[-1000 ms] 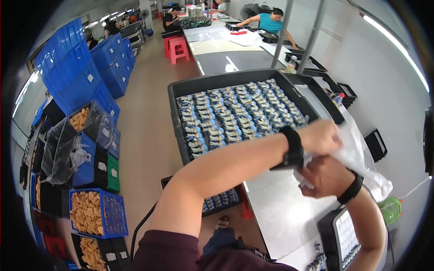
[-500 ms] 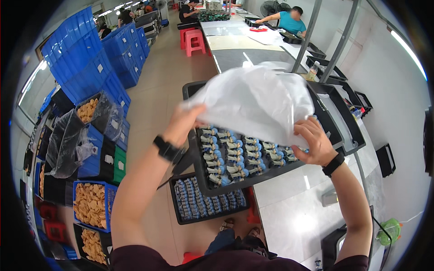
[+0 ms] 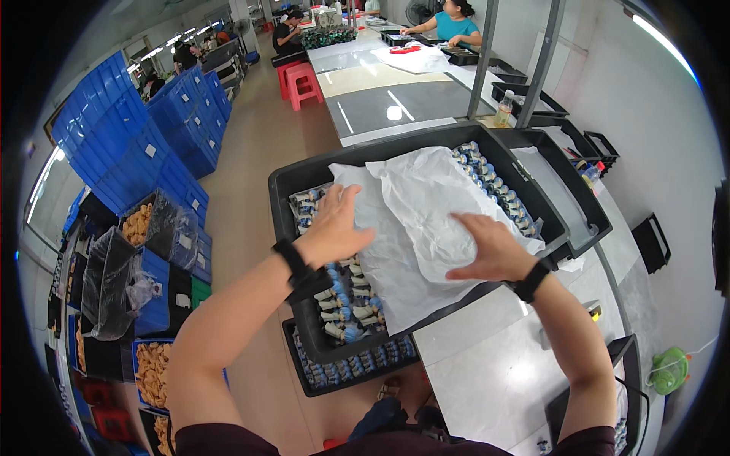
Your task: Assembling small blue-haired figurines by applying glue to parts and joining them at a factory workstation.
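A large black tray on the table holds rows of small blue and white parts. A crumpled white plastic sheet lies spread over most of the tray. My left hand rests flat on the sheet's left edge, fingers apart. On the sheet's right half, my right hand presses down flat. Both wrists wear black bands. Parts still show at the tray's left front and along its far right side.
A second black tray of parts sits lower, under the table's edge. Stacked blue crates and bins of tan pieces line the aisle on the left. Other people work at far tables. Empty black trays lie to the right.
The white sheet was held up in the air over the tray; now it lies down on the parts, with both hands flat on top of it.
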Demonstrator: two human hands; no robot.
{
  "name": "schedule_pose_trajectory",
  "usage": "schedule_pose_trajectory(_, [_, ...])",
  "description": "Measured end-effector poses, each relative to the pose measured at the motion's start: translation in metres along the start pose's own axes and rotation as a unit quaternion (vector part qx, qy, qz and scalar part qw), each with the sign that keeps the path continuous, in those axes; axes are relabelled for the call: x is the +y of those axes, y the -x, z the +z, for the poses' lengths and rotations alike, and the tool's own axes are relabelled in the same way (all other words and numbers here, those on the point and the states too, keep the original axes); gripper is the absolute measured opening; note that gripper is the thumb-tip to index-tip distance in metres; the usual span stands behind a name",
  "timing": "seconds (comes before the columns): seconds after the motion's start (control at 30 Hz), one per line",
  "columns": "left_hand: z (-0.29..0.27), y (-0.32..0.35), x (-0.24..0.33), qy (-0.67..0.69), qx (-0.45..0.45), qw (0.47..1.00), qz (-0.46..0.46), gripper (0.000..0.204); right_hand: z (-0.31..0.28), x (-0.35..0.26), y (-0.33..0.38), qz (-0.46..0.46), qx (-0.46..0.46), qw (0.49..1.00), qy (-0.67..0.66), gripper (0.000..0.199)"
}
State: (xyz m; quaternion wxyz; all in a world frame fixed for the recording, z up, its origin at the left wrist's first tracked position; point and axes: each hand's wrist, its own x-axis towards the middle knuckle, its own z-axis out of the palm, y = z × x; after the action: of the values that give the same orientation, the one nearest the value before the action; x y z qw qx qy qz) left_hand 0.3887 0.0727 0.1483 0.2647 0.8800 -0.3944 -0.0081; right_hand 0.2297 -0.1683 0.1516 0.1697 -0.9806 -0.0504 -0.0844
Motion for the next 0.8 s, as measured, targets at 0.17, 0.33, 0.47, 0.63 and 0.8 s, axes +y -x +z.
schedule_pose_trajectory(0.17, [0.041, -0.060, -0.034, 0.021, -0.085, 0.957, -0.277, 0.065, 0.018, 0.016, -0.011, 0.034, -0.203, 0.971, 0.123, 0.079])
schedule_pose_trajectory(0.33, [0.066, -0.070, -0.057, 0.019, -0.144, 0.928, -0.343, 0.048, 0.031, 0.011, -0.003, 0.083, -0.178, 0.980, -0.019, 0.079])
schedule_pose_trajectory(0.47, [0.078, -0.070, -0.058, 0.099, -0.133, 0.932, -0.323, 0.037, 0.046, -0.008, -0.012, 0.030, -0.220, 0.974, 0.052, 0.079])
schedule_pose_trajectory(0.63, [0.081, -0.069, -0.061, 0.163, -0.070, 0.942, -0.284, 0.041, 0.071, -0.012, -0.022, 0.030, -0.208, 0.963, 0.167, 0.056])
schedule_pose_trajectory(0.8, [0.051, -0.058, -0.063, 0.248, -0.025, 0.934, -0.255, 0.040, 0.057, 0.011, -0.047, 0.088, -0.195, 0.976, 0.037, 0.045])
